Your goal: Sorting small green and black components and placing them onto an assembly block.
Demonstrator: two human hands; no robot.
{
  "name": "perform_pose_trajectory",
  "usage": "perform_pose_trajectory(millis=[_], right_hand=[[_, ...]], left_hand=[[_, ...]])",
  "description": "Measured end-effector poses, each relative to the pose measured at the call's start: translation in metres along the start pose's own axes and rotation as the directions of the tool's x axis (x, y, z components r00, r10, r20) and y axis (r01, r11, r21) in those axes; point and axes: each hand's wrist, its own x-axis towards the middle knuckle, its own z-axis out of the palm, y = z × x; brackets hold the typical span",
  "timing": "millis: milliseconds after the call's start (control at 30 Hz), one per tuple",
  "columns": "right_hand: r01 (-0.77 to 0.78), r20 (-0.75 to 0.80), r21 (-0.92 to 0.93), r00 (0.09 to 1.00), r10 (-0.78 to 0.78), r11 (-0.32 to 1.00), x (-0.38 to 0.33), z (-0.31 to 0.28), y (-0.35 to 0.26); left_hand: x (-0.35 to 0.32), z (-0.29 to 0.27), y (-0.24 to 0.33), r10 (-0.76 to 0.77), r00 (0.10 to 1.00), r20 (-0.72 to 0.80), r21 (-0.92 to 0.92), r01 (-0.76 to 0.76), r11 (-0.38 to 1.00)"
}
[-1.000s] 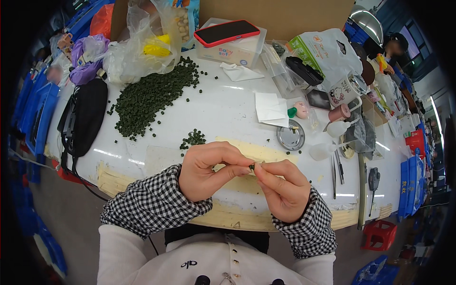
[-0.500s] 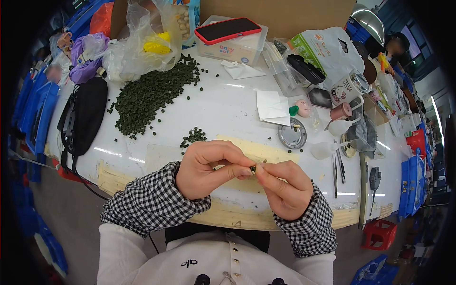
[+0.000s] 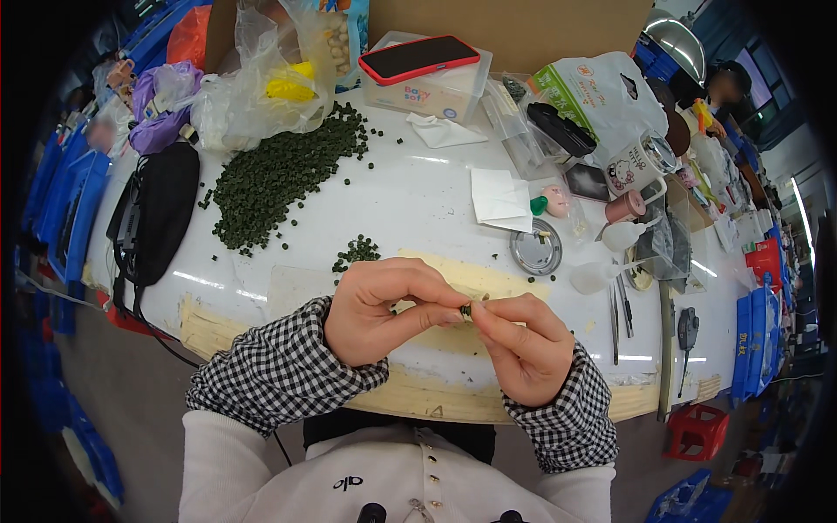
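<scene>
My left hand (image 3: 384,309) and my right hand (image 3: 526,347) meet above the near edge of the table, thumb and forefinger of each pinched together. Between the fingertips sits a small dark green piece (image 3: 466,310) with a lighter, brassy-looking spot; its exact kind is too small to make out. Both hands grip it from opposite sides. Beyond my left hand lies a little cluster of dark green pieces (image 3: 357,251). Farther back on the left spreads a large pile of similar dark green pieces (image 3: 279,174). A yellowish board (image 3: 436,263) lies under my hands.
On the right are a round metal lid (image 3: 535,251), folded white tissue (image 3: 500,198), tweezers (image 3: 615,321), squeeze bottles (image 3: 595,276) and a white mug (image 3: 635,166). A red-cased phone (image 3: 418,56) rests on a clear box (image 3: 427,91) at the back. A black pouch (image 3: 166,213) lies left.
Both hands stay in nearly the same place. The small piece between the fingertips shows slightly differently, with a brassy spot now more visible.
</scene>
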Motion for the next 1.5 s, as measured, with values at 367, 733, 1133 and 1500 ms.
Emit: perform_pose_trajectory(millis=[367, 733, 1133, 1500], right_hand=[[0.003, 0.002, -0.029, 1.0, -0.003, 1.0, 0.001, -0.001, -0.002], [-0.272, -0.106, -0.29, 0.962, 0.251, 0.918, -0.029, -0.021, -0.011], [-0.412, -0.139, -0.567, 0.901, 0.41, 0.713, -0.067, 0.0, -0.003], [-0.303, -0.165, -0.694, 0.95, 0.265, 0.653, -0.075, 0.009, -0.005]], left_hand=[[0.002, -0.002, 0.001, 0.033, 0.999, 0.013, 0.045, -0.033, 0.998], [-0.011, -0.001, -0.017, -0.133, 0.769, 0.626, 0.526, -0.29, 0.799], [-0.014, -0.023, -0.008, -0.146, 0.908, 0.394, 0.629, -0.15, 0.763], [-0.045, -0.025, -0.01, -0.053, 0.944, 0.327, 0.762, -0.231, 0.605]])
